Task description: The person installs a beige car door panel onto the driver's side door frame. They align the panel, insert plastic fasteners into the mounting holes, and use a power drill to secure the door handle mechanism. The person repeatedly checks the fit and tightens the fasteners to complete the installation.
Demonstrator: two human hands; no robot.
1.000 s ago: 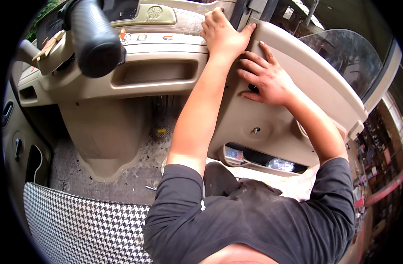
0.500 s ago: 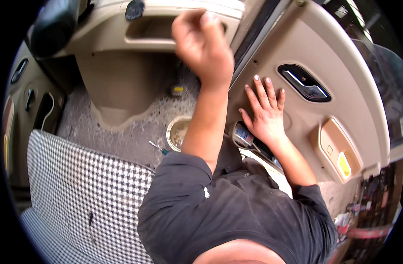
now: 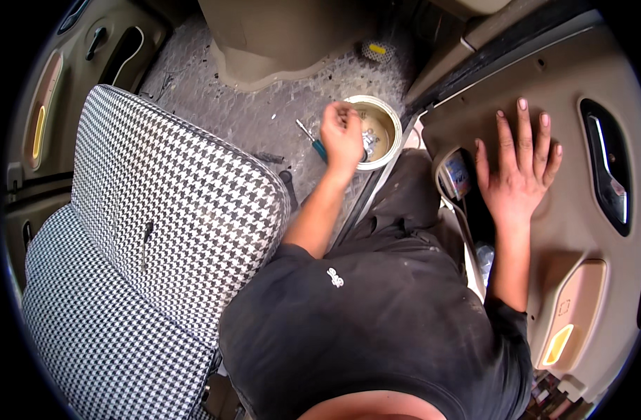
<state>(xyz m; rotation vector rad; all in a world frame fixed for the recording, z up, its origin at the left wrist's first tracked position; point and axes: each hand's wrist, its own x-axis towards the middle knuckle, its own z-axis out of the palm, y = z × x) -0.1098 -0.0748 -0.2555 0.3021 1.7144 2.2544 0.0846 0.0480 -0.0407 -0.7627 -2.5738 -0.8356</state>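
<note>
My left hand is over the left side of a round cream tub, its fingers curled together. Whatever the fingers hold, if anything, is too small or hidden to make out. Inside the tub lie several small metal pieces, perhaps screws. Beside it on the floor is a screwdriver with a teal handle, partly behind my left hand. My right hand lies flat with fingers spread on the beige door panel of the open vehicle door.
A black-and-white houndstooth seat fills the left. The door carries a black-framed inner handle, an armrest pocket and a lower pocket holding a can. A yellow-marked object lies on the worn grey floor.
My left hand has come down from the dashboard to the tub. The view has tilted lower and to the left. My right hand stays on the door panel.
</note>
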